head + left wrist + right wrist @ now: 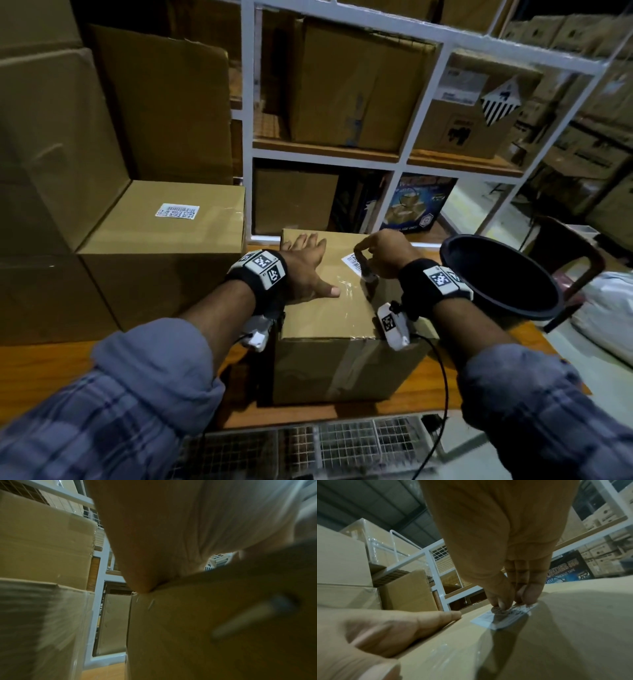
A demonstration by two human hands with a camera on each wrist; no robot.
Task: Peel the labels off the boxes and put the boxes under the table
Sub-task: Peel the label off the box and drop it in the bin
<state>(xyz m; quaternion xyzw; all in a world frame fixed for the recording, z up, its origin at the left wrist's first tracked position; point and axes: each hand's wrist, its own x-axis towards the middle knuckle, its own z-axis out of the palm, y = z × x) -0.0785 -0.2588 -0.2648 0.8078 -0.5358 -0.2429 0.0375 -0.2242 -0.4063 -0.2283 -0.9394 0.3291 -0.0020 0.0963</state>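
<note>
A taped cardboard box (342, 308) stands on the wooden table (51, 363) in front of me. My left hand (305, 263) lies flat on its top with fingers spread, pressing down; in the left wrist view only the palm (171, 534) and the box (188, 635) show. My right hand (383, 253) has its fingers curled over a white barcode label (352, 263) on the box top. In the right wrist view the right hand (510, 599) pinches the label (498, 622) at its far edge with thumb and fingertips. A second box (164, 246) with its own label (176, 210) sits to the left.
White shelving (400, 161) with cartons stands right behind the table. Tall cartons (51, 137) are stacked at the left. A black round basin (500, 277) sits beside my right wrist. Wire mesh (342, 442) lies below the table's near edge.
</note>
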